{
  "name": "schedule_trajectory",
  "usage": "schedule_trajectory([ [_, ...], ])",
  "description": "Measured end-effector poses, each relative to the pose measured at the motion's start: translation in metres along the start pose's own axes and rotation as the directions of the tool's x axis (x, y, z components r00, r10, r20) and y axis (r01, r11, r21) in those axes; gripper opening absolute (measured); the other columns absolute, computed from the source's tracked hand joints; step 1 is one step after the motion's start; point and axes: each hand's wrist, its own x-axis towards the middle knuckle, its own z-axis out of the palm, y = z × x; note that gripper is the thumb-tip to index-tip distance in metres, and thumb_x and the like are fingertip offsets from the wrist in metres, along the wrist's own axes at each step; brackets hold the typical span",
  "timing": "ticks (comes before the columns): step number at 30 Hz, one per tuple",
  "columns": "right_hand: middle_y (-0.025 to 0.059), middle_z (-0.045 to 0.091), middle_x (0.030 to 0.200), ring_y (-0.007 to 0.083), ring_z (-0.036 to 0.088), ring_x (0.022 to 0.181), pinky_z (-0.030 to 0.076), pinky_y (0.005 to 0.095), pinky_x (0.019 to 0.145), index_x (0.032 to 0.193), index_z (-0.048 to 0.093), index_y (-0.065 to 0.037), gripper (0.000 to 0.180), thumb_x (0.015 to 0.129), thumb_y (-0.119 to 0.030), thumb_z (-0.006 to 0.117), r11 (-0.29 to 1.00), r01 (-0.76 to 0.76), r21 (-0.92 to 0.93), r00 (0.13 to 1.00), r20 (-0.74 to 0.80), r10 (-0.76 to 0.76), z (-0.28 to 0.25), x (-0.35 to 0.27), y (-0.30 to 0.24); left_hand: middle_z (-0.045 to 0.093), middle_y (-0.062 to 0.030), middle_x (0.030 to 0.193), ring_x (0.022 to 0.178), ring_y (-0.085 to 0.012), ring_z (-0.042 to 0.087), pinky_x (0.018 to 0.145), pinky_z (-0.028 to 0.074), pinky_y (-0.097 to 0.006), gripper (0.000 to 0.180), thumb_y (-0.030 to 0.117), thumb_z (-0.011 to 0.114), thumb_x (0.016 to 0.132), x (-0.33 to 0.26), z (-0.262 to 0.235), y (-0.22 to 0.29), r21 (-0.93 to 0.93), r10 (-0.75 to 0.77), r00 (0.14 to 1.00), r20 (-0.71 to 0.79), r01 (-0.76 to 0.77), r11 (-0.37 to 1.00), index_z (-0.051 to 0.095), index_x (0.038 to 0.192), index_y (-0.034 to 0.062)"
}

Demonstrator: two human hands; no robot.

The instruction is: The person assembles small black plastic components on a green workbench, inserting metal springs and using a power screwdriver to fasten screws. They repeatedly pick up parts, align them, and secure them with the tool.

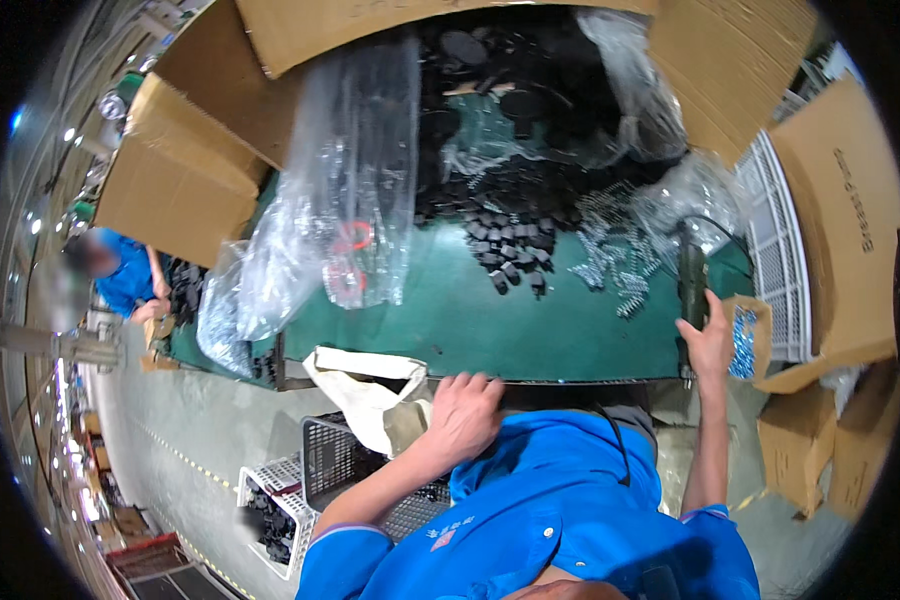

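My right hand (708,340) is at the right end of the green-topped table (440,335), thumb and fingers closed around a dark electric screwdriver (692,275) whose thin tip points toward me. Beside that hand, a small cardboard box (745,340) holds many bluish screws. At the near table edge lies my left hand (462,415), its fingers slightly bent and apart, with nothing seen in it. A cream cloth bag (365,395) hangs just left of it. Farther up the table are a pile of small black plastic parts (510,245) and a heap of metal springs (620,245).
Clear plastic bags (360,180) cover the table's left part. Cardboard boxes (185,150) and a white plastic crate (775,240) surround the work area. Below stand a grey basket (325,460) and a white basket (290,505) with black parts. Another person in blue (125,280) works at far left.
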Motion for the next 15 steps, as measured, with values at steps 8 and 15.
schedule_trajectory([
  [8,0.0179,0.059,0.121,0.0378,0.058,0.110,0.047,0.0435,0.095,0.127,0.058,-0.001,0.047,0.083,-0.011,0.072,0.954,0.273,-0.126,0.947,-0.138,-0.289,-0.029,0.006,-0.033,0.046,-0.0283,0.138,0.120,-0.0441,0.052,0.098,0.044,-0.051,0.079,0.036,0.075,0.081,-0.025,-0.021,-0.097,0.013,-0.199,0.895,-0.400,0.222,0.975,0.043,0.147,0.0055],
  [15,0.0156,0.064,0.111,0.0281,0.064,0.094,0.052,0.0367,0.080,0.120,0.062,0.003,0.043,0.079,-0.003,0.073,0.900,0.380,0.212,0.910,0.086,-0.405,-0.008,-0.007,-0.089,0.018,-0.0267,0.161,0.150,-0.0427,0.016,0.114,0.019,-0.063,0.118,0.048,0.084,0.069,0.154,-0.111,-0.267,0.255,-0.417,0.645,-0.641,0.691,0.677,0.019,0.157,0.0041],
])
